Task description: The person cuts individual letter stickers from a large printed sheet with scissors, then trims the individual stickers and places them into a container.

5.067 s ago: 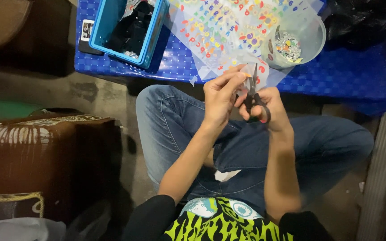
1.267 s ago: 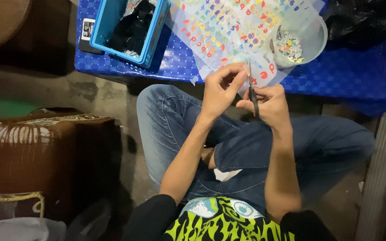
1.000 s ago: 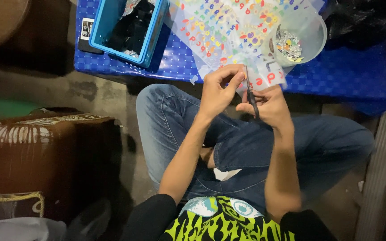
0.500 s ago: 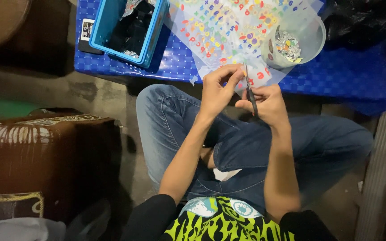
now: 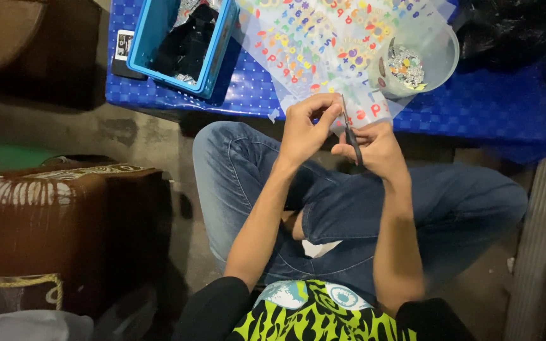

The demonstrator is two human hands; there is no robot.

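Blue plastic box (image 5: 181,39) stands far to the left of the fingers, on the low blue table (image 5: 507,107). Nearer, the left hand (image 5: 304,126) pinches the near edge of the clear sticker sheet (image 5: 323,44) between thumb and fingertips, fingers together on it. Compared with half a second ago, the scissors (image 5: 351,132) stand slightly more upright and the sheet edge sits closer to the blades, so I judge one more cut along the edge is going on. The right hand (image 5: 377,148) is closed around the scissors' handles. Their long axis runs almost straight away from the body, with the tips pointing up to the sheet. Right of the fingers stands a clear cup (image 5: 440,53) with small cut pieces inside.
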